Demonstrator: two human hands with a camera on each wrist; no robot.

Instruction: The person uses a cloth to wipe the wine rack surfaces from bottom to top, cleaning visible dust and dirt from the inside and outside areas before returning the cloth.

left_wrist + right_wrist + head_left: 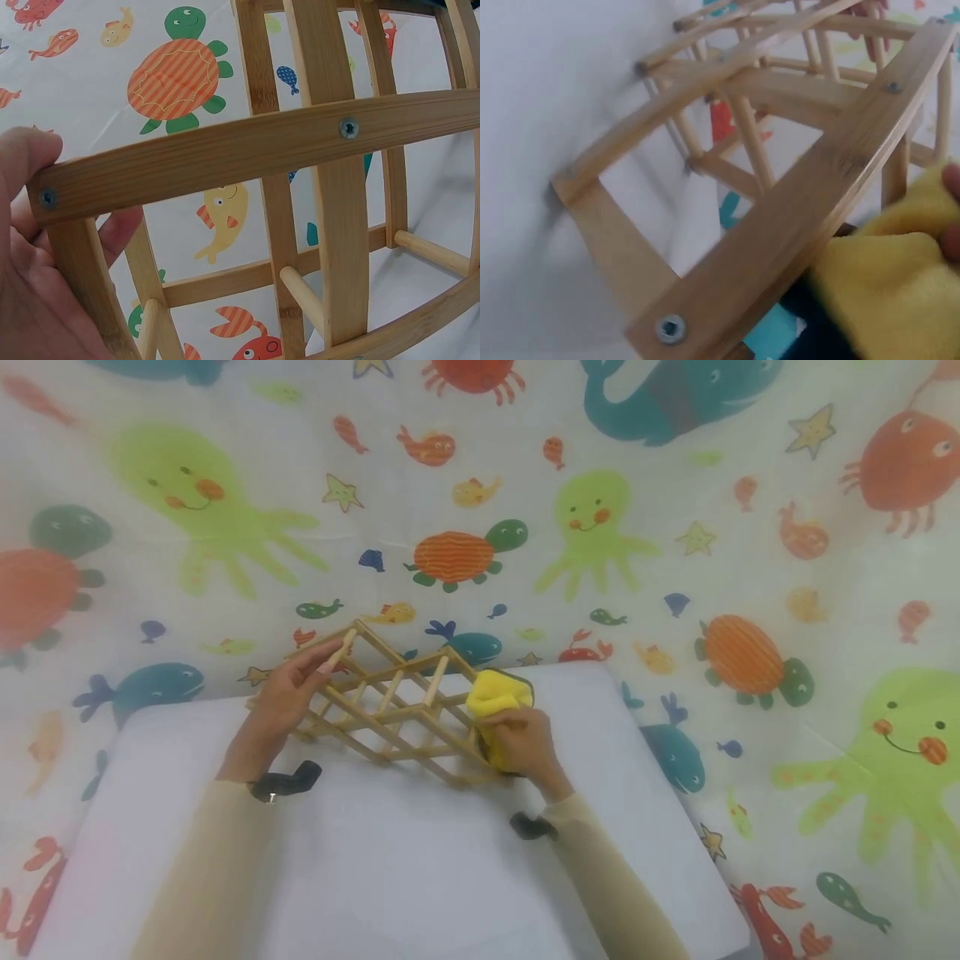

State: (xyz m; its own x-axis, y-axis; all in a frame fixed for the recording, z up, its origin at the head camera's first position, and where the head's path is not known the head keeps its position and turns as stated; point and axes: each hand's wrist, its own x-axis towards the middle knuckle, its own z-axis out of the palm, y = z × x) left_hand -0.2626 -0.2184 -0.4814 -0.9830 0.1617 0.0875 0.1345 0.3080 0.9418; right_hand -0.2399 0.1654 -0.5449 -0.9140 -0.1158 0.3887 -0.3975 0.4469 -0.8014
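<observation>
A lattice rack of crossed wooden slats and round dowels, much like a folding wine rack, stands spread out on the white table. My left hand grips its upper left end, thumb and fingers around the corner where two slats meet. At the right end, my right hand holds a yellow cloth with a dark edge against the slats. Close up in the right wrist view, the cloth lies along a broad slat with metal screws; only some fingertips show there.
The white table reaches toward me in front of the rack. Behind it hangs a pale curtain printed with sea animals. Dark straps circle both wrists.
</observation>
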